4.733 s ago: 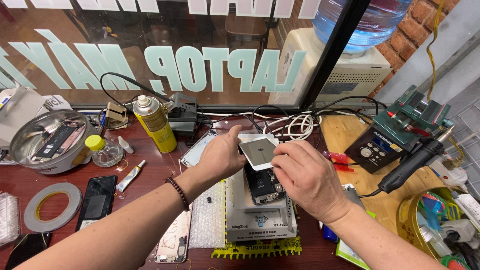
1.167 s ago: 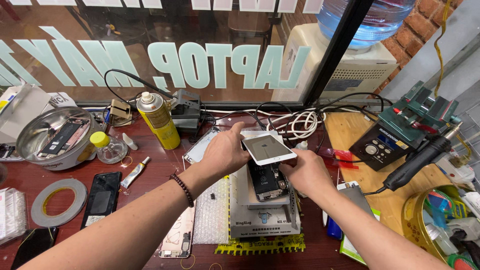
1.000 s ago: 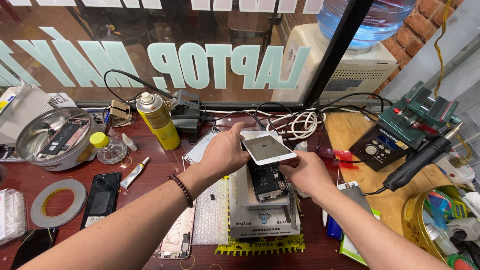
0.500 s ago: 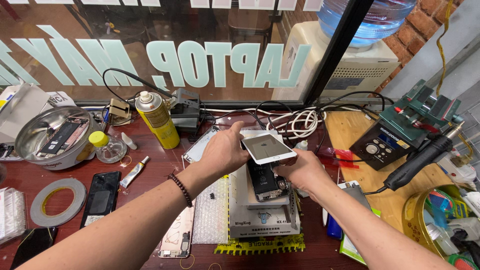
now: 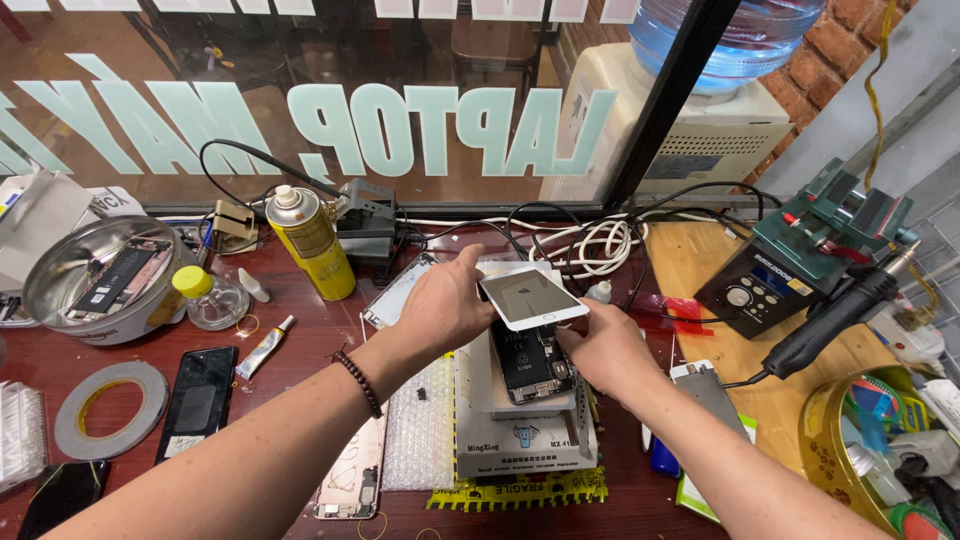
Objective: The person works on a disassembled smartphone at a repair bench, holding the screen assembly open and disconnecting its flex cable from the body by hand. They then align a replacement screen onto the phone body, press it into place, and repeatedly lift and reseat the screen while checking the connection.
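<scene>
Both hands are over the open phone body (image 5: 530, 362), which lies on a grey metal block (image 5: 520, 420) in the middle of the red-brown bench (image 5: 300, 330). The left hand (image 5: 445, 305) has its fingers clamped on the near-left edge of the lifted white screen panel (image 5: 530, 298), holding it tilted just above the phone body's top end. The right hand (image 5: 605, 350) sits just right of the phone body, fingertips tucked under the panel's lower corner; whether they pinch something small there is hard to tell from this angle. Left of the phone body stands a yellow spray can (image 5: 310, 245), and farther left a steel bowl (image 5: 95, 280) and a roll of tape (image 5: 110, 408). A black phone (image 5: 200, 398) lies flat between tape and block. Right of the phone body rests a green soldering station (image 5: 800, 250).
</scene>
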A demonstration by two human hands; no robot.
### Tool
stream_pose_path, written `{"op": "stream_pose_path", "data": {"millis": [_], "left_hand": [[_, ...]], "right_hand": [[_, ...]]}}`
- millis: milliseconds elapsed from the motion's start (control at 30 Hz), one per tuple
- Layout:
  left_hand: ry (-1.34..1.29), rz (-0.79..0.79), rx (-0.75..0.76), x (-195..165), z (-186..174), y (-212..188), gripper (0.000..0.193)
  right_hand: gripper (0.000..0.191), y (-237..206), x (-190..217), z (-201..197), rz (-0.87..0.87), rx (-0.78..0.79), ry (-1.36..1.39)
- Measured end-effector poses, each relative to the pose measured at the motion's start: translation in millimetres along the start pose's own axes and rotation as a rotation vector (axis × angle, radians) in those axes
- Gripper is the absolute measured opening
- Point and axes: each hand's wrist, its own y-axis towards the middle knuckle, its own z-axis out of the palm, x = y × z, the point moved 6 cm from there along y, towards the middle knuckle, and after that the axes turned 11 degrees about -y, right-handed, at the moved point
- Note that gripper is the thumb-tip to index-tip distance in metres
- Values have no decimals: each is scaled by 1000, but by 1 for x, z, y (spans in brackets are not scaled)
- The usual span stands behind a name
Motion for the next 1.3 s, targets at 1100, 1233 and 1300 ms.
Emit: {"op": "stream_pose_path", "data": {"millis": [1100, 1233, 1300], "left_hand": [[-21, -20, 34, -4, -11, -7, 59], [-19, -43, 11, -4, -9, -5, 68], [-12, -48, 12, -4, -6, -3, 70]], "right_hand": [[34, -13, 10, 6, 89, -95, 58], [27, -8, 6, 6, 86, -11, 161], [21, -5, -3, 9, 174, 139, 252]]}}
